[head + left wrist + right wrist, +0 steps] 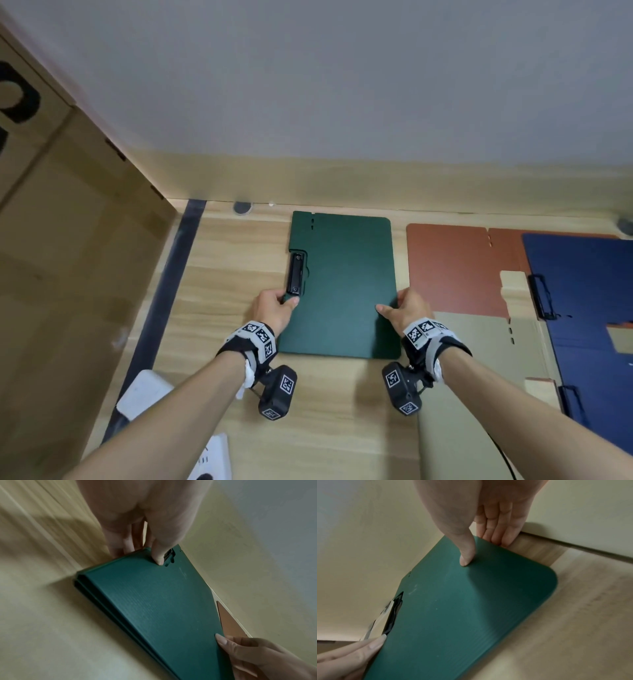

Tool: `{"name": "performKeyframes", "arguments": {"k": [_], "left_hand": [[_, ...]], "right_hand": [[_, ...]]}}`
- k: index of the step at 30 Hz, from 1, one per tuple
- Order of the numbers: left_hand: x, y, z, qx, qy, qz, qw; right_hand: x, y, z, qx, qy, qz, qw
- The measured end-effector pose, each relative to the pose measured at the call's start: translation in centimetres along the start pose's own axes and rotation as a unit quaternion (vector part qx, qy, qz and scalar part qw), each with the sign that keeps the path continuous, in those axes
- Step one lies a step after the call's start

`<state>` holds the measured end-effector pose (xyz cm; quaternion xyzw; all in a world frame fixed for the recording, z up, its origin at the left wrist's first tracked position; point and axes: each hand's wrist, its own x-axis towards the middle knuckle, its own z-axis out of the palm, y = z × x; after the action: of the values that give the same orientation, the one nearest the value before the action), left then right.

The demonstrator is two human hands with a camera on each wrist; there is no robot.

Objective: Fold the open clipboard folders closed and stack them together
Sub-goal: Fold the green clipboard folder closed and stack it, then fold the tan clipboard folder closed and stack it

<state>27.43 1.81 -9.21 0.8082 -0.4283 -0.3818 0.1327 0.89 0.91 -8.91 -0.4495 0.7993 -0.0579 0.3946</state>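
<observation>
The left hand [274, 308] is seen gripping the left edge of the green clipboard folder [342, 291], thumb laid on the cover just below the black clip [295, 274] and fingers tucked under the spine side; the right hand [407, 308] pinches the opposite long edge, thumb pressed on top and fingers curled beneath. In the wrist views the green folder is shown folded shut, its two covers lying one over the other, and it is held at or just above the desk [222, 274]; whether it is fully lifted cannot be told, since the near corner is blurred. One folder can thus be judged closed. Just to its right, the brick-red folder [455, 270], the khaki folder [479, 377] and the navy folder [582, 308] are left spread open and overlapping, the navy one with black clips along its left edge, so three closures and the whole stacking appear to remain. The surface is a light wood-grain desk, set against a plain pale wall [342, 85]. A large cardboard box [68, 222] is stood at the left, beside a dark strip [171, 291] running along the desk. A white power strip [212, 462] and a white block [144, 394], possibly an adapter, are found near the front left edge. A small round grommet [242, 207] is set at the back of the desk.
</observation>
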Motion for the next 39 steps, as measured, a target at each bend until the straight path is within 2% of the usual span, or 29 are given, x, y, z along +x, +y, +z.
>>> {"name": "performKeyframes", "arguments": {"k": [9, 16, 19, 23, 28, 30, 34, 39], "left_hand": [[0.5, 0.1, 0.3, -0.004, 0.044, 0.008, 0.999], [-0.8, 1.2, 0.5, 0.027, 0.073, 0.01, 0.997], [-1.2, 1.2, 0.7, 0.055, 0.072, 0.015, 0.996], [-2.1, 2.1, 0.6, 0.028, 0.057, 0.032, 0.997], [-4.5, 4.6, 1.4, -0.025, 0.093, 0.042, 0.994], [-5.9, 5.8, 2.5, -0.038, 0.099, 0.069, 0.992], [-9.0, 8.3, 6.6, -0.07, 0.046, 0.117, 0.99], [-14.1, 11.6, 13.4, -0.064, -0.055, 0.118, 0.989]], "right_hand": [[-0.1, -1.9, -0.3, -0.028, 0.001, -0.011, 1.0], [-0.2, -1.1, -0.2, -0.031, 0.018, -0.042, 0.998], [0.3, -0.1, 0.1, -0.008, 0.009, -0.056, 0.998], [0.6, 1.8, -0.3, 0.028, 0.003, -0.08, 0.996], [0.4, 5.2, -3.0, 0.061, 0.016, -0.105, 0.992], [0.1, 7.3, -4.7, 0.066, 0.019, -0.114, 0.991], [-1.1, 12.6, -8.0, 0.08, 0.041, -0.087, 0.992], [-2.6, 19.6, -12.8, 0.084, 0.054, -0.044, 0.994]]}}
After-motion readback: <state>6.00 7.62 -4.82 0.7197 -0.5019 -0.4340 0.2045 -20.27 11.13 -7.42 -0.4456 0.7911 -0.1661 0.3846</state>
